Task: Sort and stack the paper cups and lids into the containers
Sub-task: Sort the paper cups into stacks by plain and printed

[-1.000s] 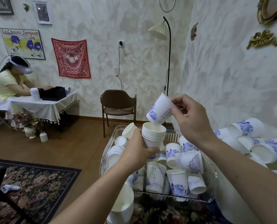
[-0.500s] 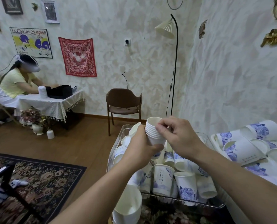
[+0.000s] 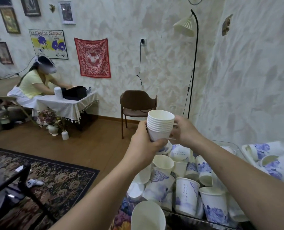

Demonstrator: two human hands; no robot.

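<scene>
Your left hand (image 3: 144, 146) grips the stack of nested cups (image 3: 160, 125) low, raised clear above the clear container (image 3: 230, 147) of loose cups (image 3: 187, 195). Your right hand (image 3: 185, 131) curls against its rim side, likely steadying it so the cups seat squarely.

I see my left hand (image 3: 144, 146) wrapped around a stack of white cups (image 3: 160, 127) in the middle of the frame. My right hand (image 3: 185, 131) touches the stack's right side. Lower right, loose cups (image 3: 187, 193) with blue flowers fill a clear bin (image 3: 232, 146). A brown chair (image 3: 138, 105) stands behind the stack.
</scene>
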